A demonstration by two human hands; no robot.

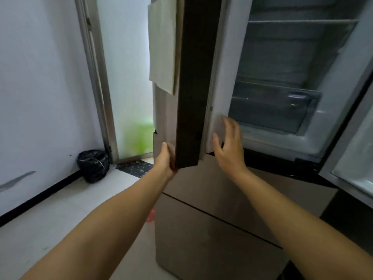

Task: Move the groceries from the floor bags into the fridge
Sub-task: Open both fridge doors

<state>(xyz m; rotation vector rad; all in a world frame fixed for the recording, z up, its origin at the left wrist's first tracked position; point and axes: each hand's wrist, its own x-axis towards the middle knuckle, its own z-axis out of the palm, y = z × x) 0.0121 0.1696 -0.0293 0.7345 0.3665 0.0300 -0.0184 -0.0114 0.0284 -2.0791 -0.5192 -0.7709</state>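
1. Two bare forearms reach up from the near edge of the view, both cut off below the elbow by the frame.
2. On the left, the left hand (166, 158) is clamped on the bottom corner of the fridge's left door (193, 98); its fingers wrap round the far side and are hidden by the door's dark edge.
3. The right hand (227, 144) is spread, fingers apart, holding nothing; its fingertips lie at the white inner face of that same door, though whether they press it or only hover just beside it is hard to tell.
4. That door stands swung out, edge-on to the camera. A pale sheet (162, 47) hangs on its outer face; any writing on it is unreadable.
5. The fridge (201, 229) is open, its upper compartment cut off at the top of the frame. Inside, a shelf (298, 21) and, lower down, a clear drawer (272, 110) both look bare, but the picture is soft and the back corners are dim.
6. The right door (351, 158) is open too, mostly out of frame on the right.
7. Far left, a tied black bag (93, 165) sits on the floor against the wall; its contents cannot be seen. No groceries are visible.
8. A blurred green shape (139, 138) shows behind frosted glass, and a small red scrap (150, 215) peeks out beside the fridge's lower left; neither can be identified.
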